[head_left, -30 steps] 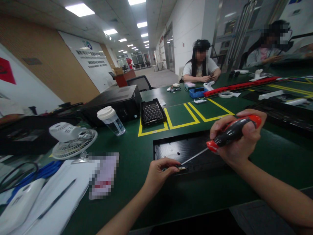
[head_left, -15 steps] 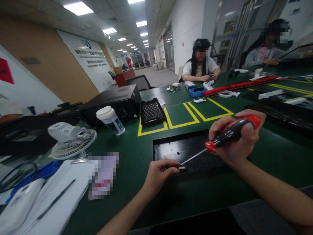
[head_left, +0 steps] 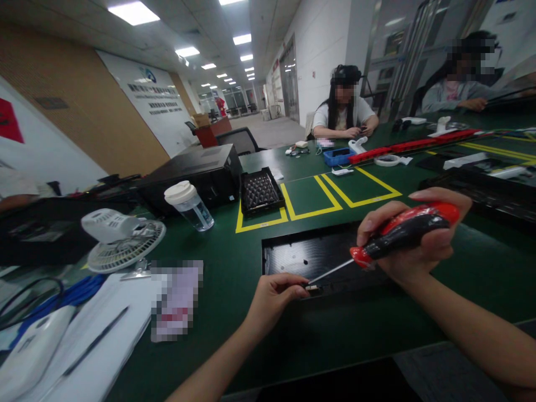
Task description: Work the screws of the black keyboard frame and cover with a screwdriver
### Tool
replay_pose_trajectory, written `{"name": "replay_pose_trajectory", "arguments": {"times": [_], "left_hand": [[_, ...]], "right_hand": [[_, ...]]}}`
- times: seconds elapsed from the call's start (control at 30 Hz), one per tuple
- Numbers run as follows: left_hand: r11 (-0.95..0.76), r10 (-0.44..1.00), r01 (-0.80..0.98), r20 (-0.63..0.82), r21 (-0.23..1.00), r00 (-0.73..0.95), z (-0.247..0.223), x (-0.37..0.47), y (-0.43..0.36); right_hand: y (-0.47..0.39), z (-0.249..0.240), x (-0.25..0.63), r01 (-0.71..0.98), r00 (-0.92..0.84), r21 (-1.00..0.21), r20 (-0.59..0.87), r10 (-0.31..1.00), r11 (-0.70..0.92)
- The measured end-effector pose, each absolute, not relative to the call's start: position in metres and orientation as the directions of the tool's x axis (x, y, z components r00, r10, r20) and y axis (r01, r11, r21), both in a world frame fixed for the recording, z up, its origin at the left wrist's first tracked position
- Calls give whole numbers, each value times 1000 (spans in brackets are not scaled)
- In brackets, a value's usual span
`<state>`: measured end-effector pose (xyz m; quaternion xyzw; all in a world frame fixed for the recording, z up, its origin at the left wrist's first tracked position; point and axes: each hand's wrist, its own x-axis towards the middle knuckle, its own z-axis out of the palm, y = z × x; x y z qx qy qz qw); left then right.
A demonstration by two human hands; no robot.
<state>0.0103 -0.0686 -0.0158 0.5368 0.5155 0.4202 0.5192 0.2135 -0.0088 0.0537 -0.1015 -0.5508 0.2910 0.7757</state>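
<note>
Green tbl (head_left: 234, 268), yellow tape (head_left: 316, 215), ofc lights (head_left: 134, 13) on; R hand (head_left: 412, 263) clamped on screwdriver (head_left: 385, 245), L hand (head_left: 274, 298) hold unclear.

One screwdriver (head_left: 412, 231), one white fan (head_left: 129, 253), one lidded bottle (head_left: 190, 206), one pen (head_left: 96, 340), one blue tray (head_left: 337, 160)

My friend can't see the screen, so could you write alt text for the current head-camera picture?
A right hand grips a red-and-black screwdriver angled down into a shallow black case on a green table, with the left hand close to its tip. A lidded bottle and a white fan are to the left; another person sits across.
</note>
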Motion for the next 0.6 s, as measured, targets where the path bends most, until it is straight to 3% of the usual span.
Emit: {"name": "replay_pose_trajectory", "arguments": {"times": [0.17, 0.6], "left_hand": [[109, 988, 77, -116, 991, 99, -14, 11, -67], [105, 983, 41, -110, 994, 146, -17, 9, -65]], "right_hand": [[-11, 52, 212, -291, 291, -457, 795, 533, 840], [-13, 49, 215, -251, 261, -474, 806, 531, 844]]}}
